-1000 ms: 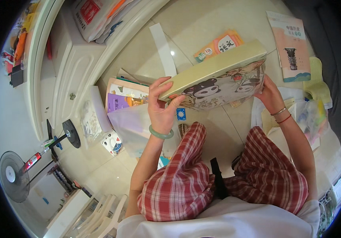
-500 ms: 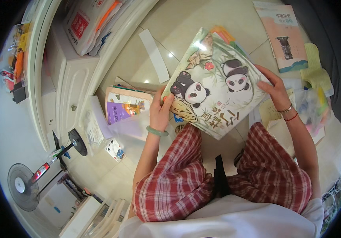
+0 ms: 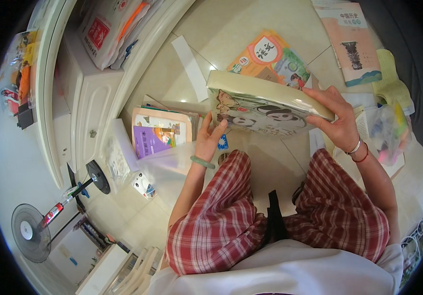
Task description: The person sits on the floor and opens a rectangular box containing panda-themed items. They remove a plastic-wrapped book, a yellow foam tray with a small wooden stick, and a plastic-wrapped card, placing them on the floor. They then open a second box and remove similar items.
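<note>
above the tiled floor (image 3: pixel 270 150) — left fingers (image 3: pixel 219 131) and right fingers (image 3: pixel 325 100), spread partway, grip a panda-printed box (image 3: pixel 265 115).

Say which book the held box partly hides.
The orange book, just beyond the panda box; the pink book, upper right, and purple book, left, aren't behind it.

Home, by the look of it: standing fan (image 3: pixel 31 233), white cabinet (image 3: pixel 104 101) with a small knob (image 3: pixel 92 133), glossy tiled floor (image 3: pixel 233 29), schoolbooks (image 3: pixel 353 45) lying on it.
</note>
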A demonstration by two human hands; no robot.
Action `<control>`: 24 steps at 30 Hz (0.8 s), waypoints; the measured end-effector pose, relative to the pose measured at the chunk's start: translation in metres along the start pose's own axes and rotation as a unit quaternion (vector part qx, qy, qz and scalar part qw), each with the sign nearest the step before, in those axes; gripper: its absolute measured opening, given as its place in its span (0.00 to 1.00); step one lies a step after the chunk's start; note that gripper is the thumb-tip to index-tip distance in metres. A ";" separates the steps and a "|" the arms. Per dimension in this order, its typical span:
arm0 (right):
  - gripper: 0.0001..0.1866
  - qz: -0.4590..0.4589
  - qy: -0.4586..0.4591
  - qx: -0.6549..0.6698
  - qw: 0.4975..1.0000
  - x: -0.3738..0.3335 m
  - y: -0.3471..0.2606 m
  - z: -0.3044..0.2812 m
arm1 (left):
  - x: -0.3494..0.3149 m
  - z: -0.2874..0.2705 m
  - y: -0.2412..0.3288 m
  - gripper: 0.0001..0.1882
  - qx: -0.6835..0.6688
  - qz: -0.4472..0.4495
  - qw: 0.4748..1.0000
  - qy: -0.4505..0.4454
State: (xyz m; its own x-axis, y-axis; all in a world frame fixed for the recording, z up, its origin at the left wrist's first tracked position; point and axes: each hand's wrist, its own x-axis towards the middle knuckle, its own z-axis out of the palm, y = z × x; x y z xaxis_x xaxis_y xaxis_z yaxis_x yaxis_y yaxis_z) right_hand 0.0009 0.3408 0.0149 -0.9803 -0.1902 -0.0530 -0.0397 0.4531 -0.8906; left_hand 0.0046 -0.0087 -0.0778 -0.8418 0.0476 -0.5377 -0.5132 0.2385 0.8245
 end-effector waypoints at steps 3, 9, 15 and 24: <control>0.28 -0.038 0.018 0.003 0.999 -0.001 -0.002 0.014 | -0.002 0.004 0.017 0.34 0.086 0.115 0.989 0.022; 0.29 -0.017 -0.040 0.017 0.999 -0.004 -0.010 0.017 | -0.003 0.013 0.089 0.32 -0.145 0.091 0.985 -0.039; 0.32 0.027 -0.125 0.088 0.988 -0.010 -0.021 0.020 | -0.013 0.005 0.094 0.23 -0.127 0.094 0.987 -0.012; 0.33 0.036 -0.141 0.257 0.955 -0.026 0.000 0.051 | -0.021 0.007 0.080 0.17 -0.090 0.180 0.979 0.027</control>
State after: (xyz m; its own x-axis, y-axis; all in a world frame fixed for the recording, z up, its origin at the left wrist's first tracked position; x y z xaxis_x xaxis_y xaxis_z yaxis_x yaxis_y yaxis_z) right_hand 0.0359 0.3012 -0.0065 -0.8826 -0.4351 -0.1779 0.1973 0.0005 -0.9803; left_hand -0.0171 0.0164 -0.0017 -0.9789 0.0446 -0.1995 -0.1978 0.0412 0.9794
